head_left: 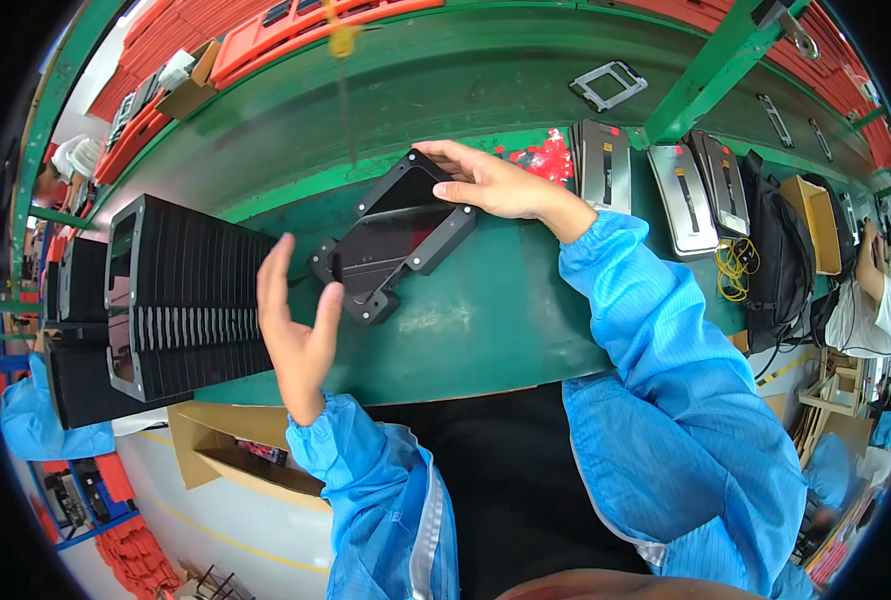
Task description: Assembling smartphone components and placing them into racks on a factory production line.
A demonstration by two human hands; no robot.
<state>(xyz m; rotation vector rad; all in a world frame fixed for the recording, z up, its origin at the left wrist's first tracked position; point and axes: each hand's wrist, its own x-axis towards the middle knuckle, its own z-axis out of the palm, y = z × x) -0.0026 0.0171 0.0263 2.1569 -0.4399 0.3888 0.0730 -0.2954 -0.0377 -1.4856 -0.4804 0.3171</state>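
A black rectangular frame-like fixture (pixel 443 240) with raised corner blocks and silver screws is tilted above the green bench. Its recess has a dark, glossy surface. My right hand (pixel 490 183) grips the fixture's upper right end, thumb on top and fingers over the far edge. Beside the lower left end is my left hand (pixel 300 335), open, with its fingers and thumb spread. The thumb tip is close to the fixture's corner; whether it touches I cannot tell. Just left of that hand stands a row of similar black frames (pixel 200 255), packed tightly together.
Silver-and-black flat panels (pixel 682 200) lie at the right, beside a coil of yellow cable (pixel 735 270) and a black backpack (pixel 777 260). Small red pieces (pixel 550 158) sit behind my right hand. A cardboard box (pixel 250 455) is below the green bench's (pixel 505 320) front edge.
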